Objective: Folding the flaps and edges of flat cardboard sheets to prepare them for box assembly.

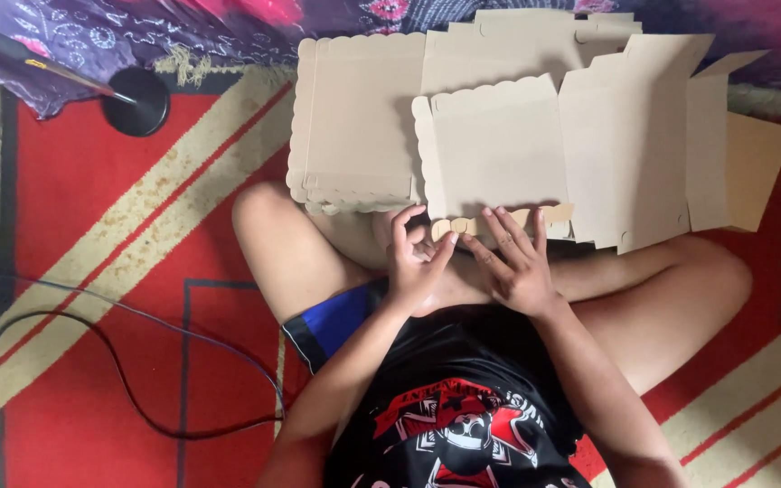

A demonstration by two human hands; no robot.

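Floor's covered by a red rug [92, 235] with broad cream stripes running diagonally. A black cable [128, 380] loops across its left side, and a round black stand base [136, 101] sits near the top-left corner, just by a purple patterned cloth [137, 36] along the far edge. A stack of flat cardboard blanks [354, 117] lies on the rug at the top, scalloped edges showing. The person sits cross-legged right on the rug.

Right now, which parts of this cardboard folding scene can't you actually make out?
Head view only:
- Scalloped flap of the cardboard box blank: partly covered by the left hand and right hand.
- Stack of flat blanks: how many, too thin to tell.
- Black cable: its end is cut off by the left edge.
- Black round stand base: its pole leaves the frame.
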